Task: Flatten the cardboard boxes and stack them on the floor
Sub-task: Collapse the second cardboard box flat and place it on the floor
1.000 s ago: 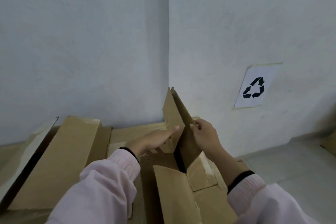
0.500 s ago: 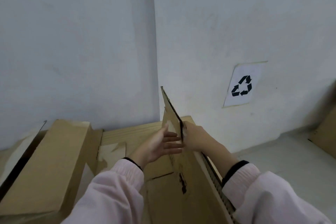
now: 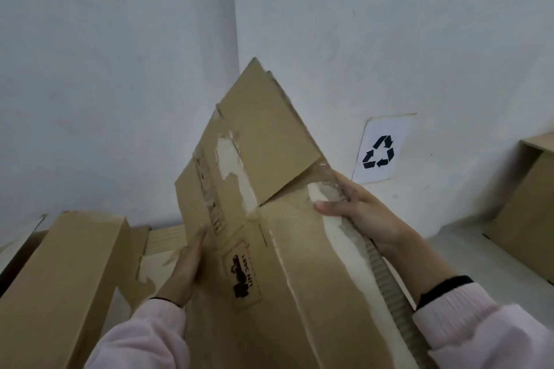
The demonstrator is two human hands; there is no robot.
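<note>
Both hands grip a collapsed cardboard box (image 3: 269, 219) held up centre-frame: left hand (image 3: 186, 272) on its edge at eight o'clock, right hand (image 3: 356, 210) clamped at three. It looks flattened but not yet stacked. An unflattened long box (image 3: 60, 278) waits at eight o'clock, another box (image 3: 527, 213) at three.

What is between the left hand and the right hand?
In the head view, the flattened box lies between them: the left hand presses its left edge and the right hand grips its right edge.
</note>
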